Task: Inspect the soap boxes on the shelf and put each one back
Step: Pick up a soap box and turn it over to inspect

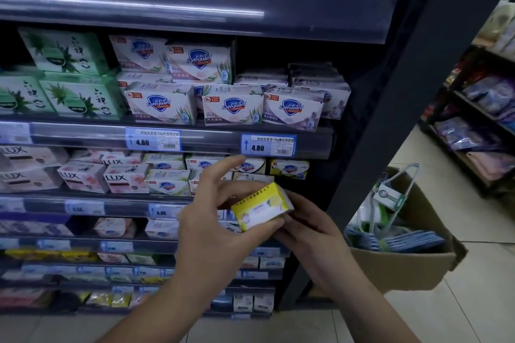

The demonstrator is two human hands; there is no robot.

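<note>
Soap box (262, 207), one, yellow and white, held in both hands in front of the shelf (178, 142), off its rows. Long axis runs roughly left to right, tilted, right end raised and turned toward the shelf. Upper edge carries a yellow band with a dotted border; white label panel on the near face; print too blurred to read.

Left hand (214, 228): thumb and fingers (223, 172) closed on the box's left end, index finger extended upward. Right hand (309, 231): fingers wrapped under and behind the right end, gripping it.

Shelf stock: Safeguard boxes (232, 108), white with blue shield, three in the front row above the two 4.80 price tags (268, 145). LUX boxes (125, 178), pink. Green boxes (80, 97), three visible, upper left.

Cardboard carton (404, 267), one, on the floor at right.
</note>
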